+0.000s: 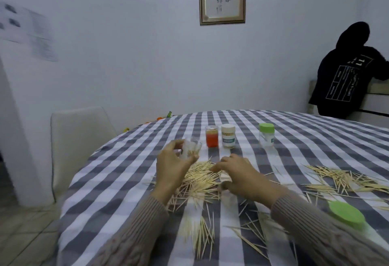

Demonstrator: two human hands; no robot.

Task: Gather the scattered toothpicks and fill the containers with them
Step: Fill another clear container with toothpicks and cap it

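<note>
I see my left hand (pixel 174 158) curled round a small clear jar (pixel 192 149), holding it tipped a little just above the near pile of toothpicks (pixel 200 179); I think it is kept low and close so the sticks have only a short way to go; a few sticks already show inside it, so it is far from full. My right hand (pixel 237 176) lies on the same pile with its fingers bent down onto the sticks, and I think it is bunching them into a neat bundle (I cannot tell if it has really pinched any yet, since the fingertips hide them). The sticks lie every which way on the checked tablecloth (pixel 126 173), so lining them up first should help them slide in together. A second heap of toothpicks (pixel 347 179) sits well apart to the right, not touched. A loose green lid (pixel 347 213) rests near my right sleeve, maybe the open jar's own top. Farther back stand an orange jar (pixel 212 139), a white-capped jar (pixel 228 138) just beside it, and a green-capped jar (pixel 266 135) off to the right; all three have their tops on. I think most of the job is still to do.
</note>
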